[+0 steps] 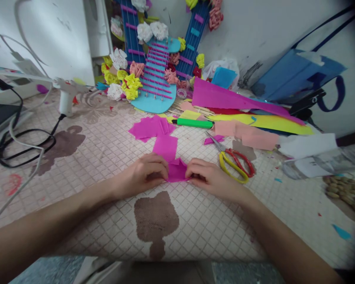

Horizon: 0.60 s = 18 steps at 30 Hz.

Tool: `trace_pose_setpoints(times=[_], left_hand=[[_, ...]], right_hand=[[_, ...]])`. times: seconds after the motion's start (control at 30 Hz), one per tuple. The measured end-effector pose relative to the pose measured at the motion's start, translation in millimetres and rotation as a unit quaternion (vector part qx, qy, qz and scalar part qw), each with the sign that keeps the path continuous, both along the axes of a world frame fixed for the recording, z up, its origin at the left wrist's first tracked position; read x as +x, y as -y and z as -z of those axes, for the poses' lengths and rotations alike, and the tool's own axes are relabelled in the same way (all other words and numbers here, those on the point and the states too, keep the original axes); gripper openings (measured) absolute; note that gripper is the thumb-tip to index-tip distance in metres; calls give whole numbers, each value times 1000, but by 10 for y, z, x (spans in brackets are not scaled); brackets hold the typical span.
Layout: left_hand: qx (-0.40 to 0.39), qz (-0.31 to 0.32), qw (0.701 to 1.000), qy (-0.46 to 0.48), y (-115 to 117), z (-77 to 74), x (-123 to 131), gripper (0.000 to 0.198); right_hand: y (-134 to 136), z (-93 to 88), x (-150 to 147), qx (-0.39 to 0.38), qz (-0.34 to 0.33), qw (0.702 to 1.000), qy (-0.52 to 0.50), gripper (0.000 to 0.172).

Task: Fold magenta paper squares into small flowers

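Magenta paper (177,173), pinched by the left hand (150,170) at its left end and the right hand (206,174) opposite, wants even, gentle tension.

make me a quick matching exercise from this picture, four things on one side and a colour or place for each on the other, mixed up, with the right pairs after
Things:
1. scissors
2. front magenta paper
3. marker
4. glue gun

Colour or place:
A. green
B. white, toward the left of the view
C. red-and-yellow handled
D. between the left hand and the right hand

Right pairs: 1-C, 2-D, 3-A, 4-B
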State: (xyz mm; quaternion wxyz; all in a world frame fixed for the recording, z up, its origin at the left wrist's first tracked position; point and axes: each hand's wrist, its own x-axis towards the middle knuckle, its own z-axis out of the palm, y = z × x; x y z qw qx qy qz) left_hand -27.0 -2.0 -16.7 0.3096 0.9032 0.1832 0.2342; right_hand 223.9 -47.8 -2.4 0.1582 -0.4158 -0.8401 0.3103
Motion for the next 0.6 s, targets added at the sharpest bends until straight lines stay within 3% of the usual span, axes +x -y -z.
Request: trace_pose_setpoints(times=[0.17,0.4,0.6], left_hand=[[-3,2,1000,4,70,12,82,11],[3,-53,999,-3,137,69,182,10],[5,-83,996,-13,184,46,197,8]], right_hand=[[0,-11,-12,-3,-1,1000,-3,13],[42,-2,-46,-19,65,998,-1,9],[-25,-31,49,-60,18,998,-10,8]])
